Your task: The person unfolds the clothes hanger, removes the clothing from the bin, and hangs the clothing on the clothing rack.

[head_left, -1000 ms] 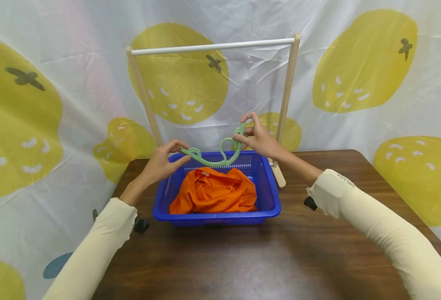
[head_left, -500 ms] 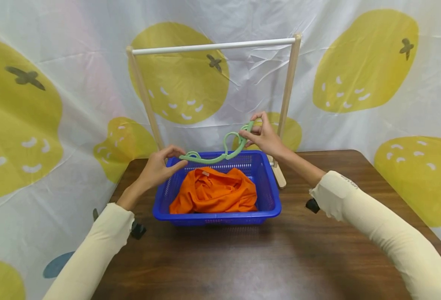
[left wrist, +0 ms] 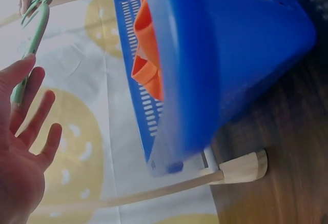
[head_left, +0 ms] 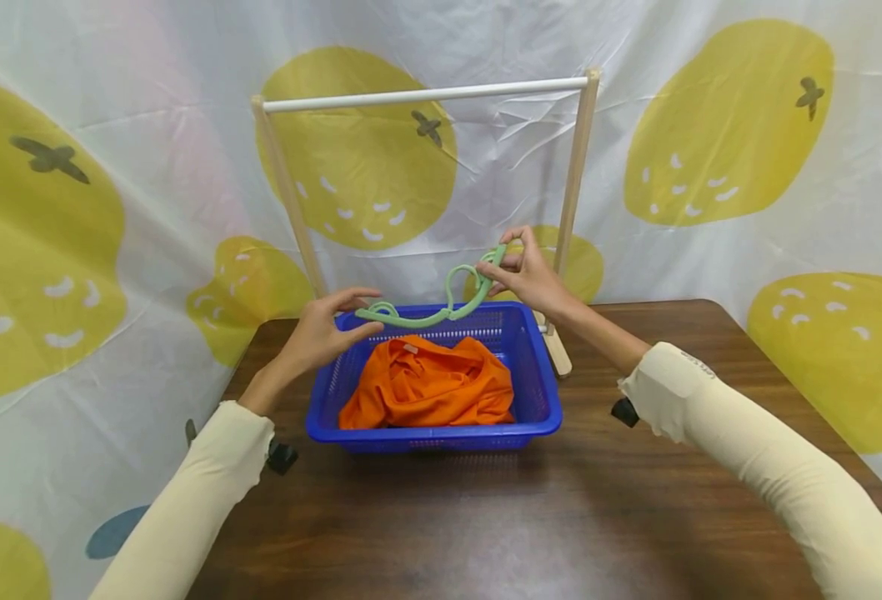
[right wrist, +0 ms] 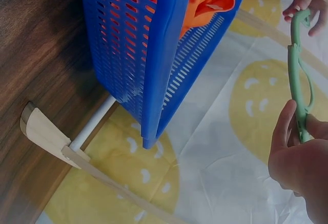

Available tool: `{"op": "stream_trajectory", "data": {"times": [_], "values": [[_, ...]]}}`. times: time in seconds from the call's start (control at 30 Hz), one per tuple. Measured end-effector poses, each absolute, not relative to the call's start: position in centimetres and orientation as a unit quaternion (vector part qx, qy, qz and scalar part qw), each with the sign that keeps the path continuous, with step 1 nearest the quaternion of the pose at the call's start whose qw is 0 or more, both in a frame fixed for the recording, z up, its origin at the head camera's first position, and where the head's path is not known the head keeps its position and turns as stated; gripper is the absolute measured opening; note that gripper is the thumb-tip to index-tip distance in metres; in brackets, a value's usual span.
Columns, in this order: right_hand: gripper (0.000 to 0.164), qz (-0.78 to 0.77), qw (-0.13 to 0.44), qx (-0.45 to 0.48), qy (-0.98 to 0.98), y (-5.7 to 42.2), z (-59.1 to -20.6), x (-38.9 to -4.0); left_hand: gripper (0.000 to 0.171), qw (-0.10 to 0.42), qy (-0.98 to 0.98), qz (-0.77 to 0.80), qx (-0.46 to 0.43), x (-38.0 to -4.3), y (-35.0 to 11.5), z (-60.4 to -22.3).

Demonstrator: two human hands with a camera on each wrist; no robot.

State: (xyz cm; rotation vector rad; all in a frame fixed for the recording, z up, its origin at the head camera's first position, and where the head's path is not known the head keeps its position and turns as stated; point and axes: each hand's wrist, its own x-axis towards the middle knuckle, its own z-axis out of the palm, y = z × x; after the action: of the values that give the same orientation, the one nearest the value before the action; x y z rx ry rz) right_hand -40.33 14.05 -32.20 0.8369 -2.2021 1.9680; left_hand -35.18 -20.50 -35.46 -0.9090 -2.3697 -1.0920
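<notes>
A green folding clothes hanger (head_left: 420, 321) is held over the blue basket (head_left: 433, 432), its hook loop standing up near the middle. My right hand (head_left: 529, 271) pinches its raised right end between thumb and fingers. At the lower left end is my left hand (head_left: 327, 329), thumb on one side of the hanger and index finger on the other. In the left wrist view the remaining fingers (left wrist: 37, 121) of that hand are spread. The right wrist view shows the hanger (right wrist: 294, 75) with both hands at its ends. Beneath it, a crumpled orange garment (head_left: 433, 385) lies in the basket.
Behind the basket stands a rack with wooden posts (head_left: 578, 175) and a white crossbar (head_left: 426, 93). Its wooden foot (head_left: 557, 352) shows right of the basket. The brown table (head_left: 441, 517) backs onto a lemon-print curtain (head_left: 186, 183).
The right hand has moved slightly right and the hanger has flattened out, its left end dropping a little. The left fingers have spread, then reached farther along the hanger's left end.
</notes>
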Motion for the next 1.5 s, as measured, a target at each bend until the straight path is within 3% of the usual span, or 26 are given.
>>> {"op": "stream_trajectory", "data": {"times": [0.43, 0.7, 0.97, 1.5], "values": [[0.037, 0.660, 0.032, 0.277, -0.697, 13.9, -32.3, -40.1, 0.039, 0.157, -0.838, -0.417, -0.315, -35.3, -20.1, -35.2], [0.035, 0.663, 0.029, 0.271, -0.698, 14.3, -32.0, -40.2, 0.035, 0.184, -0.829, -0.434, -0.301, -35.0, -20.2, -35.2], [0.030, 0.621, 0.040, 0.283, -0.729, 15.5, -32.4, -40.3, 0.032, 0.188, -0.819, -0.460, -0.287, -32.8, -19.4, -33.5], [0.040, 0.481, 0.077, 0.318, -0.813, 17.4, -33.4, -39.9, 0.033, 0.226, -0.806, -0.475, -0.271, -32.6, -19.4, -33.5]]}}
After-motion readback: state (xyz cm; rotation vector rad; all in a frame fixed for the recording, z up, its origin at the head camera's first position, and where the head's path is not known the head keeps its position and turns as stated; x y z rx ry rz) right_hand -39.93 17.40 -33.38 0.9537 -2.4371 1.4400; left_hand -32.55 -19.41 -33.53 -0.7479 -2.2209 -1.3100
